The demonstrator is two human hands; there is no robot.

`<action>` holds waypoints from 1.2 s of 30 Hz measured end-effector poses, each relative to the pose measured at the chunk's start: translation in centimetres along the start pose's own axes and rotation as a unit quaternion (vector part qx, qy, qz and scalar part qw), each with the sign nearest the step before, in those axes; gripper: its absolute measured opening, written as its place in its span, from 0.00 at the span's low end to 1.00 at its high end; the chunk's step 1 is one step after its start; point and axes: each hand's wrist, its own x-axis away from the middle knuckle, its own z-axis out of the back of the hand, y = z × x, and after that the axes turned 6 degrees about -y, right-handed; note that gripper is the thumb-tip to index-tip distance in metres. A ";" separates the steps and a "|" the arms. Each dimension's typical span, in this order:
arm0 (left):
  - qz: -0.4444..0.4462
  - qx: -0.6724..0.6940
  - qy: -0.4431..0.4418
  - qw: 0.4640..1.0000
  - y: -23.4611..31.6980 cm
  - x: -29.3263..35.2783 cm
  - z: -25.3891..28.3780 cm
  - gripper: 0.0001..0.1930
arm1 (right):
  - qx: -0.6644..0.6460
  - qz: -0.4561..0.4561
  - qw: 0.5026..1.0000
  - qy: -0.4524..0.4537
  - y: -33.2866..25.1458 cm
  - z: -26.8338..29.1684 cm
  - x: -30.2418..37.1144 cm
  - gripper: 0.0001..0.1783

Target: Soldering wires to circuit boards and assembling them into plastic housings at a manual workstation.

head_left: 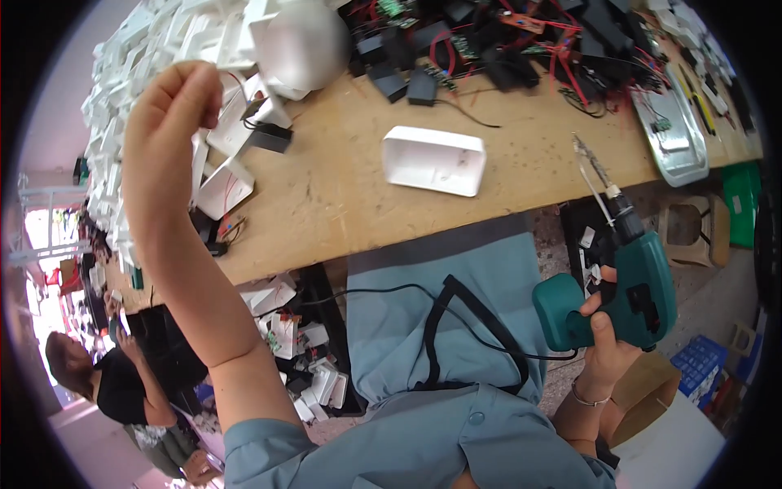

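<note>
My right hand point(607, 342) grips the handle of a green soldering gun point(648, 285), its tip pointing up toward the table's front edge. A black cord point(391, 289) trails from it across my lap. My left hand point(175, 106) is raised with curled fingers, over the edge of a heap of white plastic housings point(163, 41); what they hold, if anything, is hidden. Close to this hand are a black box-shaped part point(270, 137) and a thin red wire. An open white plastic housing point(434, 163) lies alone mid-table. A blurred white rounded object point(301, 45) appears beyond.
Black boxes, green circuit boards and red wires point(505, 49) are piled at the back. On the right stand a metal tray point(674, 134) and a stool point(692, 231). A bin of white parts point(314, 367) sits below the table point(326, 187). Another person point(122, 375) is at far left.
</note>
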 end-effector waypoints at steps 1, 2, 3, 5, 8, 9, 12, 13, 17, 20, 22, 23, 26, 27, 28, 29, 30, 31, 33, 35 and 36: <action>0.016 -0.038 0.019 0.999 -0.5 1.4 -0.5 0.07 | 0.005 0.005 1.000 0.004 -0.1 -0.1 0.0 0.32; 0.036 -0.040 0.024 0.998 -0.6 2.8 -1.7 0.06 | 0.007 0.012 1.000 0.008 -0.1 -0.3 0.0 0.31; 0.057 -0.060 0.010 0.997 -1.0 4.1 -2.6 0.06 | 0.000 0.011 1.000 -0.005 -0.1 -0.5 -0.2 0.31; 0.067 -0.046 -0.066 0.995 -2.0 5.9 -4.7 0.08 | 0.012 0.027 1.000 -0.008 -0.3 -0.7 -0.3 0.31; 0.112 0.034 -0.129 0.985 -2.9 7.7 -7.2 0.10 | 0.026 0.048 0.998 -0.031 -0.6 -1.4 -0.7 0.31; 0.127 0.049 -0.159 0.978 -3.1 7.9 -7.5 0.10 | 0.026 0.046 0.998 -0.037 -0.6 -1.7 -0.7 0.31; 0.096 0.055 -0.181 0.977 -3.5 8.3 -8.4 0.09 | 0.012 0.045 0.998 -0.042 -0.5 -2.2 -0.8 0.32; 0.099 0.060 -0.182 0.977 -3.8 8.3 -8.5 0.09 | -0.018 0.043 0.998 -0.045 -0.4 -2.5 -0.8 0.32; -0.053 -0.104 -0.139 0.983 -5.0 7.9 -8.9 0.09 | -0.127 0.024 0.989 -0.074 0.1 -3.5 -1.2 0.35; -0.133 -0.213 -0.094 0.963 -5.3 8.1 -9.2 0.09 | -0.191 0.007 0.974 -0.122 0.6 -3.9 -1.7 0.36; -0.140 -0.246 -0.088 0.955 -5.3 8.2 -9.2 0.08 | -0.214 -0.001 0.968 -0.135 0.8 -4.7 -1.9 0.37; -0.160 -0.262 -0.073 0.949 -5.3 8.1 -9.3 0.09 | -0.236 -0.007 0.961 -0.145 0.9 -5.0 -2.1 0.37; -0.237 -0.301 -0.045 0.923 -5.6 7.3 -8.9 0.09 | -0.293 -0.020 0.938 -0.185 1.5 -5.7 -3.0 0.38; -0.295 -0.323 -0.031 0.899 -5.7 7.2 -8.8 0.09 | -0.294 -0.020 0.938 -0.185 1.6 -6.2 -3.3 0.38; -0.295 -0.323 -0.032 0.899 -5.8 7.2 -8.9 0.09 | -0.324 -0.040 0.925 -0.195 1.6 -6.8 -3.5 0.39; -0.308 -0.312 -0.034 0.898 -5.8 7.2 -9.0 0.09 | -0.353 -0.059 0.911 -0.204 1.6 -7.1 -3.9 0.39; -0.322 -0.300 -0.037 0.897 -5.8 7.2 -9.2 0.10 | -0.369 -0.067 0.897 -0.235 1.9 -7.2 -4.5 0.39; -0.324 -0.298 -0.038 0.897 -5.9 7.2 -9.5 0.10 | -0.368 -0.067 0.898 -0.232 2.0 -7.5 -5.0 0.39; -0.331 -0.259 -0.042 0.906 -5.9 7.3 -10.4 0.08 | -0.361 -0.073 0.903 -0.221 2.2 -8.5 -5.7 0.39; -0.319 -0.194 -0.035 0.927 -5.5 7.4 -11.7 0.08 | -0.354 -0.077 0.915 -0.175 1.9 -9.4 -6.4 0.40; -0.303 -0.134 -0.027 0.943 -5.3 7.4 -12.4 0.07 | -0.362 -0.080 0.912 -0.177 2.0 -9.4 -6.9 0.40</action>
